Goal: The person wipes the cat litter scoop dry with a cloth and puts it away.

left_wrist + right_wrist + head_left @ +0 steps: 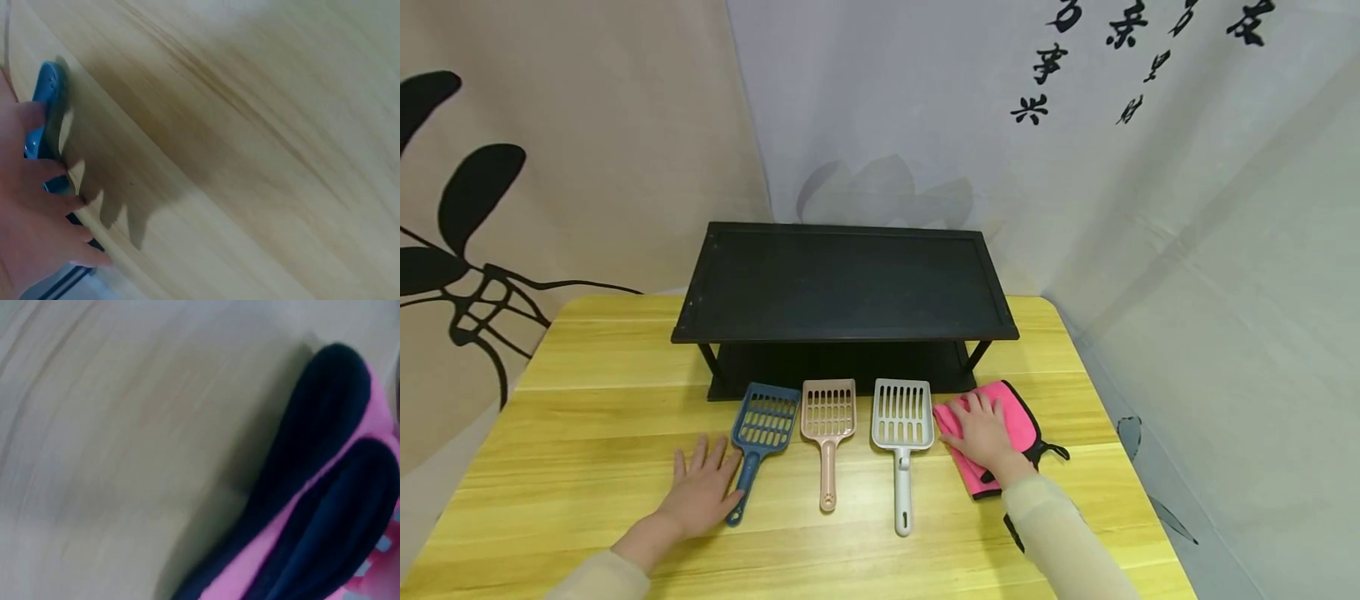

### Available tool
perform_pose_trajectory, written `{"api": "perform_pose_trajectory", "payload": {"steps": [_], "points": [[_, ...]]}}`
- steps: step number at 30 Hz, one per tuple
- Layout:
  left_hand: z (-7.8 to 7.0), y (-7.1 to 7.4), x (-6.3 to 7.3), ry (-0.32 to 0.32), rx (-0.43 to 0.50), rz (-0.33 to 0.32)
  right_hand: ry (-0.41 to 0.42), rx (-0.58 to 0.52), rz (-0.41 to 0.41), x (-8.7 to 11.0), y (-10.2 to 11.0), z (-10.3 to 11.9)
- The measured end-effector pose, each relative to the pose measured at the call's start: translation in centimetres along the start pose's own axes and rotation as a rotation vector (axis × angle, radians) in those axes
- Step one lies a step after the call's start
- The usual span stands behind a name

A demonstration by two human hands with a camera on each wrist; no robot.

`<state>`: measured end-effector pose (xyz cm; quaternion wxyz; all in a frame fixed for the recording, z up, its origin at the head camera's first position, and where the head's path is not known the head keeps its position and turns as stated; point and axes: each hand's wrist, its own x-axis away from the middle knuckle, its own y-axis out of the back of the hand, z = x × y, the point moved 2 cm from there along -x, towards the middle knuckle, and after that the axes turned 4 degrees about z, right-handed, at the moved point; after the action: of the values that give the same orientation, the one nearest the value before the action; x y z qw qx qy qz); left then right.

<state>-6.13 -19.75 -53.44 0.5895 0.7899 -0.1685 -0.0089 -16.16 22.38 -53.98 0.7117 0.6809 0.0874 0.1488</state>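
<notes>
Three slotted litter scoops lie in a row, handles toward me: a blue scoop (750, 475), a pale pink scoop (828, 477) and a light grey scoop (903, 493). My left hand (698, 493) is spread flat over the table beside the blue scoop, its thumb right at the handle. In the left wrist view, the spread fingers partly cover that blue handle (50, 81). Farther right, my right hand (981, 432) rests with loosely spread fingers on a folded pink cloth (1017, 417) with black edging and a black loop. The right wrist view shows the cloth's thick folded edges (328, 400).
A black two-tier rack (850, 283) stands at the back of the wooden table (587, 417), close behind the scoop heads. Pale fabric (880, 100) with black printed plants and characters hangs behind and beside the table.
</notes>
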Motion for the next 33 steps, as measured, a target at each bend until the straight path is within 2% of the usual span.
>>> {"api": "perform_pose_trajectory", "payload": {"steps": [2,6,11,14,17,21,23,25,29,33], "points": [[-0.1,0.1,0.1,-0.005,0.016,-0.005,0.009,-0.030,-0.024,-0.1,-0.1,0.0],[0.0,0.1,0.1,-0.011,0.060,-0.009,0.007,-0.165,-0.093,-0.1,-0.1,-0.3],[0.4,0.5,0.2,-0.003,0.144,-0.038,-0.067,-0.369,-0.125,0.1,0.9,-1.0],[0.7,1.1,0.3,0.025,0.225,-0.048,-0.115,-0.438,-0.121,0.5,1.5,-1.6],[1.0,1.6,0.2,0.072,0.361,-0.028,-0.154,-0.472,-0.134,1.0,2.1,-2.2],[1.5,2.0,0.2,0.148,0.620,0.055,-0.190,-0.541,-0.179,1.7,3.3,-2.6],[1.7,2.3,0.4,0.176,0.692,0.076,-0.199,-0.573,-0.209,1.9,4.0,-2.7],[1.9,2.6,0.6,0.175,0.697,0.068,-0.201,-0.600,-0.241,2.2,4.6,-2.8],[2.3,3.5,0.9,0.171,0.625,0.018,-0.246,-0.653,-0.276,2.7,5.8,-3.0],[2.5,4.3,1.2,0.170,0.633,-0.007,-0.303,-0.706,-0.312,3.3,6.8,-3.1]]}}
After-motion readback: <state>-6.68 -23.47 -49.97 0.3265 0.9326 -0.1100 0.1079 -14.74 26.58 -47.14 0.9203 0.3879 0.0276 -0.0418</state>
